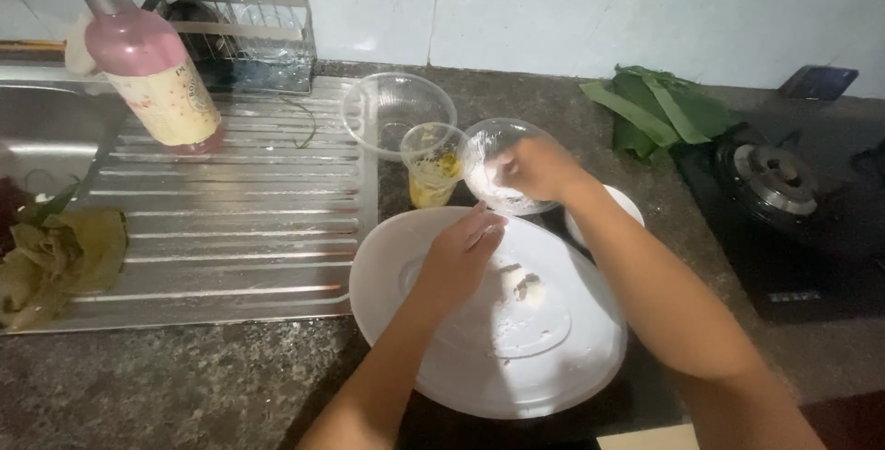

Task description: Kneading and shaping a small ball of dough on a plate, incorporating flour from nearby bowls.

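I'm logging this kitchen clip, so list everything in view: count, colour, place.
plate: one, white, front centre of counter
dough pieces: a few, white, on the plate
tilted bowl: one, clear, behind the plate
empty bowl: one, clear, further back
cup: one, clear, yellow contents, between the bowls
bottle: one, pink, on the drainboard
rack: one, metal, by the wall
leaves: a bunch, green, back right
stove burner: one, black, right
left hand: over the plate
right hand: in the tilted bowl
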